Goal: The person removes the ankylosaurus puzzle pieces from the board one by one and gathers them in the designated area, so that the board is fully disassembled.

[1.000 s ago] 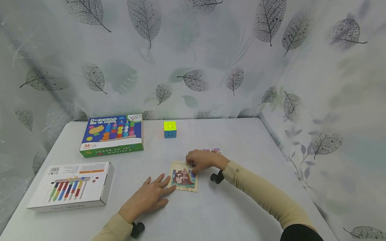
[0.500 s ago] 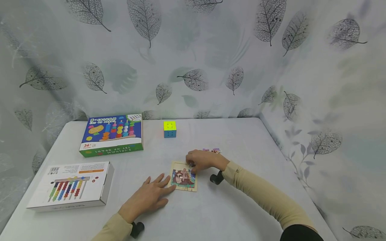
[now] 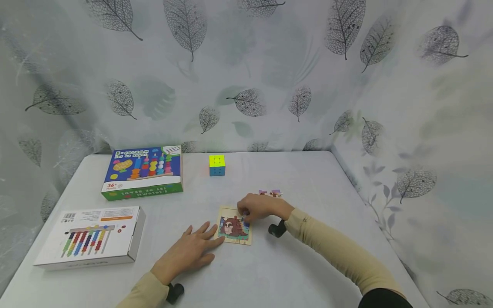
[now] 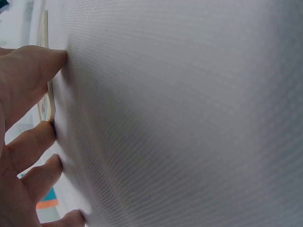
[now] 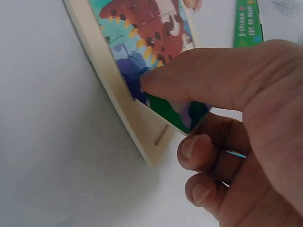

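A small wooden puzzle board (image 3: 239, 242) with a brown animal picture lies on the table. My left hand (image 3: 189, 250) rests with fingers spread, its fingertips at the board's left edge; in the left wrist view its fingers (image 4: 33, 146) touch the white cloth beside the board. At the board's upper right corner, my right hand (image 3: 262, 206) pinches a puzzle piece (image 5: 168, 111) coloured green, purple and dark blue. The right wrist view has this piece tilted over a bare wooden corner of the frame (image 5: 135, 125), next to fitted pieces. My fingers hide part of it.
Several loose puzzle pieces (image 3: 274, 193) lie behind my right hand. A yellow and blue puzzle cube (image 3: 217, 166) stands at the back. To the left are a blue bead-set box (image 3: 144, 173) and a white box (image 3: 92, 235) with a bead picture.
My right hand has shifted slightly toward me at the board's upper right corner, and more of the loose pieces behind it shows. My left hand has stayed in place.
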`<state>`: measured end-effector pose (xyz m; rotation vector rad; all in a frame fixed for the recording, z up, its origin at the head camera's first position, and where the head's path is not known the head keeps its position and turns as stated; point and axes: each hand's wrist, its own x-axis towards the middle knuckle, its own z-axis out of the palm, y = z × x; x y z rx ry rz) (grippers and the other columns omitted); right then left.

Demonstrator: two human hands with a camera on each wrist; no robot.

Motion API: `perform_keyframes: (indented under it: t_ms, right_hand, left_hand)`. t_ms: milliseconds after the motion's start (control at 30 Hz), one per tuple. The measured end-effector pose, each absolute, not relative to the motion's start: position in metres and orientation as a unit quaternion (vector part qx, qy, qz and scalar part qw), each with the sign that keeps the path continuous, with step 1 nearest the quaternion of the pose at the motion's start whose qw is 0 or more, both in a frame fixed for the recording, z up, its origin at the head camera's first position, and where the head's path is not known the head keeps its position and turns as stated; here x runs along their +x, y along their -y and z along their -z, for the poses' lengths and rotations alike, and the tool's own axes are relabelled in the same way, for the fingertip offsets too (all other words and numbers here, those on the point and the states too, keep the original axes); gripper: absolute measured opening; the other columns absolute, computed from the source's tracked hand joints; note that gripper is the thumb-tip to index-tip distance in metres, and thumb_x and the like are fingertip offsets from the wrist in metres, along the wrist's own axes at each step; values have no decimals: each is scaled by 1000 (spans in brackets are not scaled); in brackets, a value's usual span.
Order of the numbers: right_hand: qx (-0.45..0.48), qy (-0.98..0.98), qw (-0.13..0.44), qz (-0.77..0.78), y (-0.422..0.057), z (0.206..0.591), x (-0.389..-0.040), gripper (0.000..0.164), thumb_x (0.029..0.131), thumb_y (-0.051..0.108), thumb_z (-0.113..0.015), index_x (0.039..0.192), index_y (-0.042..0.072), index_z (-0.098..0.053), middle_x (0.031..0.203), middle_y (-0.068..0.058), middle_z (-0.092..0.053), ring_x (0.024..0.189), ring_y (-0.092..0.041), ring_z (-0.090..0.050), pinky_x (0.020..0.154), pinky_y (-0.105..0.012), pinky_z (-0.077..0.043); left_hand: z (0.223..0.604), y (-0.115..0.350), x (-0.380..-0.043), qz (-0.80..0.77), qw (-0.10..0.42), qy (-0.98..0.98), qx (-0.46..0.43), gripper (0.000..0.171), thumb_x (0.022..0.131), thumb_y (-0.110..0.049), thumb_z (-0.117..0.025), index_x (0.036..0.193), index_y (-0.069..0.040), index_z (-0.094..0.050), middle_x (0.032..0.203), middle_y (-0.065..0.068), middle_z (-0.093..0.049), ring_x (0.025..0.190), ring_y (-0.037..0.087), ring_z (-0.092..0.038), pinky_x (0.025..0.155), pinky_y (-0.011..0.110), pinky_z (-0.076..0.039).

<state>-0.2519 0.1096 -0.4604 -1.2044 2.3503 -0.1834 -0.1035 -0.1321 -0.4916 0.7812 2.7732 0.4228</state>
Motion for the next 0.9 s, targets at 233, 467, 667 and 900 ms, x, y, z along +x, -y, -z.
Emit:
perform_keyframes:
  t_ms: [233,467,667,900]
  right_hand:
    - [-417,-859,272,118,-116,452,-256,13,90,15,-74,102,14,-69,87,6,-63,80,-8,-53,70,-19,-45]
    - [-439,-846,275,128,-117,452,-257,4,90,15,-74,94,14,-74,87,6,-69,77,-5,-52,69,-17,-45]
    - [-444,-849,250,141,-125,444,-262,10,92,14,-72,100,11,-77,92,3,-70,80,-4,-55,72,-17,-49]
    - [-432,-866,194,161,-154,422,-277,14,91,12,-73,102,7,-79,91,-1,-71,79,-6,-59,71,-20,-52]
  left_hand:
    - [491,132,-104,-147,120,-946,263,49,93,-35,-70,141,-29,-59,156,7,-48,148,37,-41,112,71,-35]
    - [494,132,-104,-143,124,-946,262,49,93,-36,-70,141,-30,-59,156,6,-48,148,37,-41,112,71,-35]
    - [494,133,-104,-142,120,-946,267,49,93,-35,-69,141,-30,-60,156,8,-49,148,38,-41,111,71,-36]
    - [492,134,-103,-144,111,-945,274,50,92,-32,-71,141,-28,-60,154,10,-50,146,39,-42,110,72,-37]
